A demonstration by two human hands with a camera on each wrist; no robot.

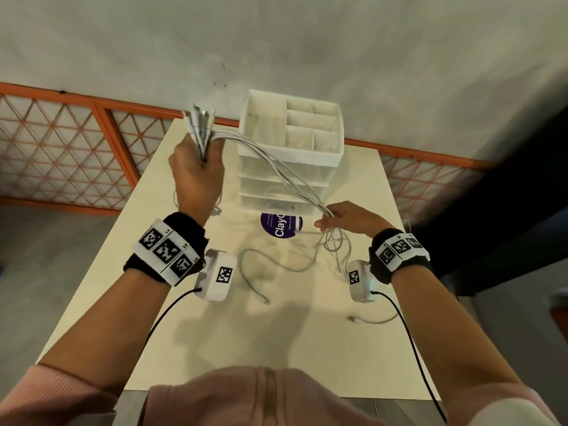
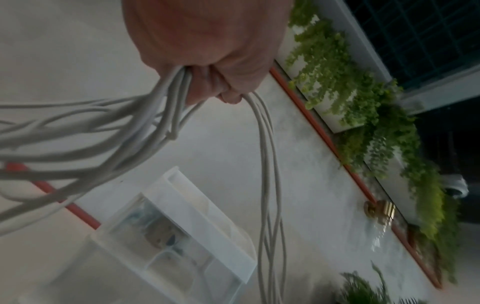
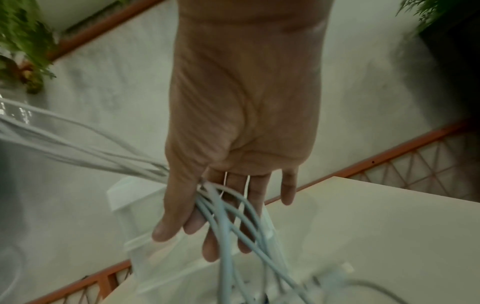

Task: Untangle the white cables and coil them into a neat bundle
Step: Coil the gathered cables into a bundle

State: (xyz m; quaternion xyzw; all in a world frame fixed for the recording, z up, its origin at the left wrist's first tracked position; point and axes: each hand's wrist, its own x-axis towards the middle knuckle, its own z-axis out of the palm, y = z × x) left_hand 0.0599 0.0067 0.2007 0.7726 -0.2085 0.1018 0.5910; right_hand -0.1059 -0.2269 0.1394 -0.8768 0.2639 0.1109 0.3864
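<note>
The white cables (image 1: 276, 167) run as one sagging bunch between my two hands, above the cream table (image 1: 362, 348); their plug ends stick up out of my left hand (image 1: 196, 176), which is raised over the table's far left corner with its fingers curled tight round the bunch; the left wrist view shows the strands leaving that fist in two groups, one sweeping off sideways, one hanging down; my right hand (image 1: 353, 219) sits lower, near the table's right side, fingers nearly straight and spread, the strands passing between thumb and forefinger and spilling down across the fingers, so it guides more than grips; below it the slack drops into a loose tangle on the table, with one loop (image 1: 270, 265) trailing toward me and a separate plug end (image 1: 353, 318) lying nearer the front edge; behind the bunch stands a white drawer organiser (image 1: 292, 149) with open compartments on top; a purple round sticker (image 1: 281, 226) lies at its foot.
</note>
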